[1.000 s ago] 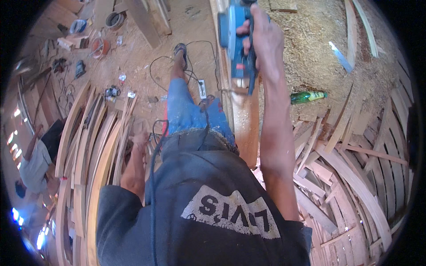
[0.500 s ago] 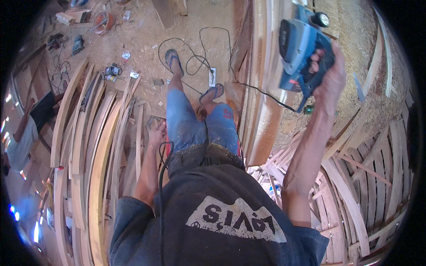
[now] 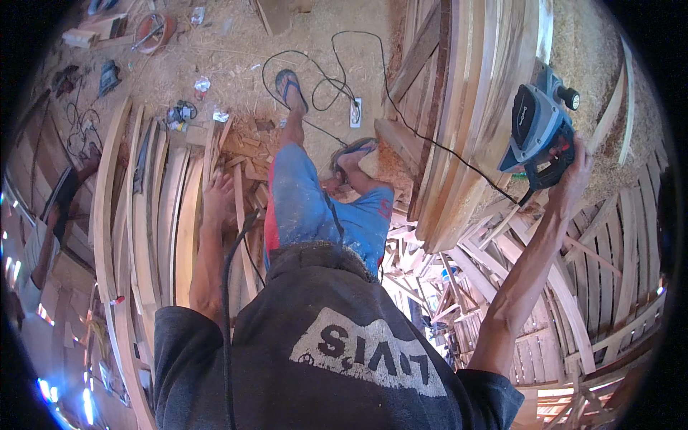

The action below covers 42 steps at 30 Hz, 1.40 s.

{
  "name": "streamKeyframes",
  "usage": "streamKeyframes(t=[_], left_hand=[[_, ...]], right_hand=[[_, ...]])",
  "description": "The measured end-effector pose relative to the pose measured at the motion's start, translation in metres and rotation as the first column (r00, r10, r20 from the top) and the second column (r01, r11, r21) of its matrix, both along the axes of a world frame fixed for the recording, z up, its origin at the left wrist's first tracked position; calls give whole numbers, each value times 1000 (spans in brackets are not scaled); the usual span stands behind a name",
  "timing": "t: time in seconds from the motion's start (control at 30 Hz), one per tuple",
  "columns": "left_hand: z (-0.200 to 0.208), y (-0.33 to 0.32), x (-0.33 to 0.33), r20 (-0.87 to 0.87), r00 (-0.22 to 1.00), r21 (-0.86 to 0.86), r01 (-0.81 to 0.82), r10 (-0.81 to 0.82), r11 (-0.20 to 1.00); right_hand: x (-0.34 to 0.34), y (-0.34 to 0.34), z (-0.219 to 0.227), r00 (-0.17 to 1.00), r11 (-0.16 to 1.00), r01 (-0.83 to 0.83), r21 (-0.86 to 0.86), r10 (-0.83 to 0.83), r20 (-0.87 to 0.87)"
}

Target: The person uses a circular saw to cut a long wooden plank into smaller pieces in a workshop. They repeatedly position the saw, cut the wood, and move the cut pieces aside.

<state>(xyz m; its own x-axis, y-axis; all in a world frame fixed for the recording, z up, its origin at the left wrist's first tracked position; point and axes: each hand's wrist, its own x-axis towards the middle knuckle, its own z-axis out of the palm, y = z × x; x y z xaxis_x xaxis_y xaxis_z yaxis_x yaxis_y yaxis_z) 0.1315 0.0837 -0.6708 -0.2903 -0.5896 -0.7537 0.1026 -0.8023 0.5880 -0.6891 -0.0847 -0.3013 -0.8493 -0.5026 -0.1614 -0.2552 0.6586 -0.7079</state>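
Note:
My right hand (image 3: 573, 168) grips the rear handle of a blue and black electric hand planer (image 3: 536, 129). The planer is at the right, over sawdust beside a stack of long timber boards (image 3: 473, 115). Its black cord (image 3: 459, 159) trails across the boards to a white power strip (image 3: 355, 113) on the ground. At the left, my left hand (image 3: 219, 192) is held out with its fingers apart and nothing in it. It is nearest the curved wooden pieces (image 3: 188, 233); whether it touches one I cannot tell.
Long curved timbers (image 3: 111, 208) stand along my left. A person (image 3: 43, 251) is beyond them at the far left. An orange bowl (image 3: 155, 34) and a power tool (image 3: 109, 77) lie on the dusty ground. Slatted wood (image 3: 609, 279) fills the lower right.
My right hand has carried the planer to the right and slightly down, past the boards. My left hand has shifted left and up, away from my thigh toward the curved timbers.

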Motion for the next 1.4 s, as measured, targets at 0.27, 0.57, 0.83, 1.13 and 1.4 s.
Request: streamKeyframes(t=[0.27, 0.57, 0.83, 1.13, 1.4], left_hand=[[36, -45, -67, 284, 956, 336, -166, 69, 927], [57, -38, -76, 336, 936, 396, -41, -103, 917], [39, -43, -63, 311, 948, 367, -56, -66, 929], [40, -56, -88, 236, 969, 307, -140, 67, 941], [23, -3, -83, 266, 959, 434, -210, 97, 876]], right_hand=[[-21, 3, 0, 971, 997, -33, -67, 48, 234], [-8, -2, 1, 986, 997, 38, -68, -27, 163], [5, -8, 2, 996, 998, 7, -58, -2, 86], [-15, 1, 2, 975, 999, -24, -36, 31, 218], [4, -4, 6, 976, 995, -63, -74, 77, 205]])
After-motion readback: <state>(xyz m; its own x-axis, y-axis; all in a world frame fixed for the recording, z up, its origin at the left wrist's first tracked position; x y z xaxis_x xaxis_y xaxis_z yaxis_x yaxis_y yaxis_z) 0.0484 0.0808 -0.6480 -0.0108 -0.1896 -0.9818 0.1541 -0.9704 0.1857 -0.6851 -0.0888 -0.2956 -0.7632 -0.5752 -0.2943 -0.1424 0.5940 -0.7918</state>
